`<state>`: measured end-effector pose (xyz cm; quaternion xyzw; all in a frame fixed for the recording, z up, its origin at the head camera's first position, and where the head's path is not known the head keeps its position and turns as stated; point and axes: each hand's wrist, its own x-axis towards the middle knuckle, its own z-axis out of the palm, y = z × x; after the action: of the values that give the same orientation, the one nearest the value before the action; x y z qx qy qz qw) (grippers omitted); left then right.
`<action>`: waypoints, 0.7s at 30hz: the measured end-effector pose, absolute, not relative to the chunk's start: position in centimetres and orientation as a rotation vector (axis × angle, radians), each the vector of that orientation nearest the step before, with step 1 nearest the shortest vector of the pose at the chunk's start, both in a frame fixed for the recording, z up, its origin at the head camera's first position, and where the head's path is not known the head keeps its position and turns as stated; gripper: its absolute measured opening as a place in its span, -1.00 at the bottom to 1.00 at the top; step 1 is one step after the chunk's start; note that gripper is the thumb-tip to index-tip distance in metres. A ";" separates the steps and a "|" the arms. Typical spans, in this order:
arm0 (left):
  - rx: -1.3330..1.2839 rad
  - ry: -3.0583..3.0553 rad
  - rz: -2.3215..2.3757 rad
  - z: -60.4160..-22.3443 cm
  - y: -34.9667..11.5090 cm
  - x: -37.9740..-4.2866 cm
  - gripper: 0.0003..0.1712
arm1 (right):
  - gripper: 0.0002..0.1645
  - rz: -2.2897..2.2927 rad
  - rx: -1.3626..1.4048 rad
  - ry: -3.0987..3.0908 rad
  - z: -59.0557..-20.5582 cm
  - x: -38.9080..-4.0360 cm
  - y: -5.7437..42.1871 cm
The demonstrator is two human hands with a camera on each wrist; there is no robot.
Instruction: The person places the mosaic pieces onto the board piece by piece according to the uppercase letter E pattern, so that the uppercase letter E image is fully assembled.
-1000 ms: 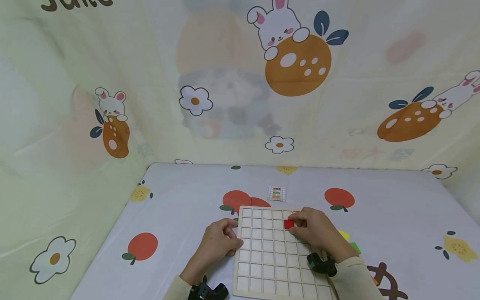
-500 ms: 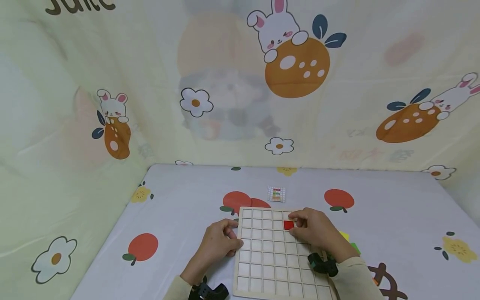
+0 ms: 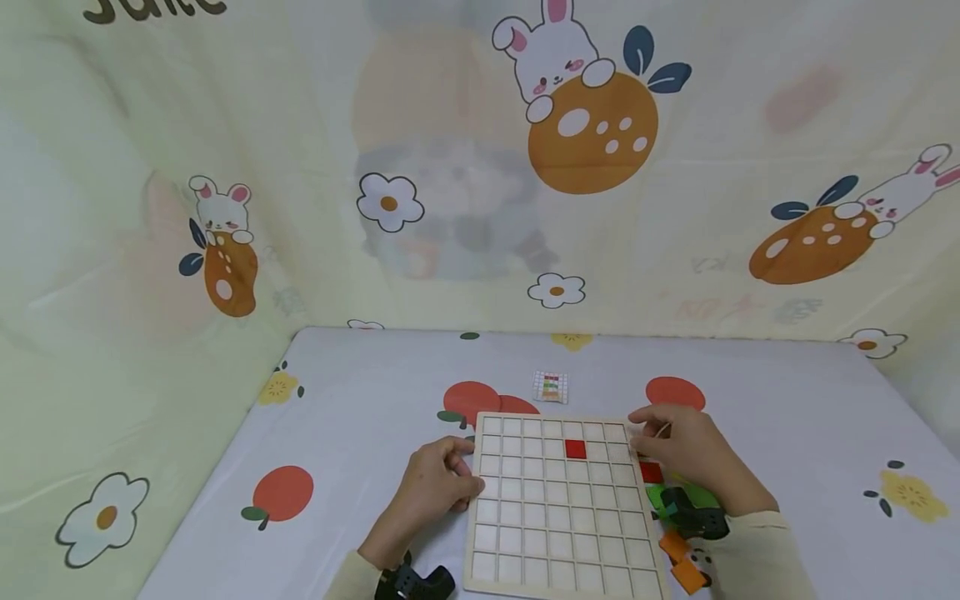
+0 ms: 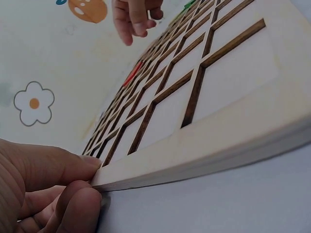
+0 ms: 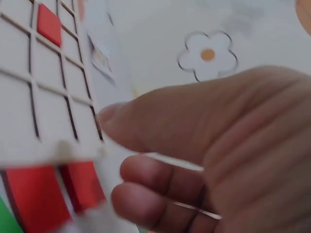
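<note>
A pale wooden grid board point(image 3: 540, 533) with square cells lies on the table. One red square tile point(image 3: 575, 449) sits in a cell near its far edge, also visible as a red tile point(image 5: 49, 24) in the right wrist view. My left hand point(image 3: 435, 482) holds the board's left edge, thumb and fingertips against the frame point(image 4: 146, 167). My right hand point(image 3: 693, 454) is at the board's far right corner, thumb extended and fingers loosely bent, with no piece visible in it. Red pieces point(image 5: 39, 199) lie just beyond the board's edge, close to that hand.
Right of the board are a red piece point(image 3: 651, 472), green pieces point(image 3: 654, 498) and orange pieces point(image 3: 688, 575), partly hidden by the right wrist's camera point(image 3: 697, 518). A small card with a coloured grid pattern point(image 3: 551, 387) lies beyond the board.
My right hand has let go of the red tile and moved right, off the grid to the board's right edge. The tile stays in its cell. My left hand has not moved.
</note>
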<state>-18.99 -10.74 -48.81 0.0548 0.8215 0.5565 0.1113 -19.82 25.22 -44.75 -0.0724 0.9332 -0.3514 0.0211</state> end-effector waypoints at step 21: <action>0.170 2.426 1.633 -48.8 -10.7 -19.0 -0.46 | -0.77 -0.949 -0.093 2.850 -45.9 -20.2 26.8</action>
<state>-18.98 -10.74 -48.79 0.0576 0.8235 0.5543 0.1062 -20.18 26.83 -45.93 -0.0309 0.9462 -0.3149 0.0680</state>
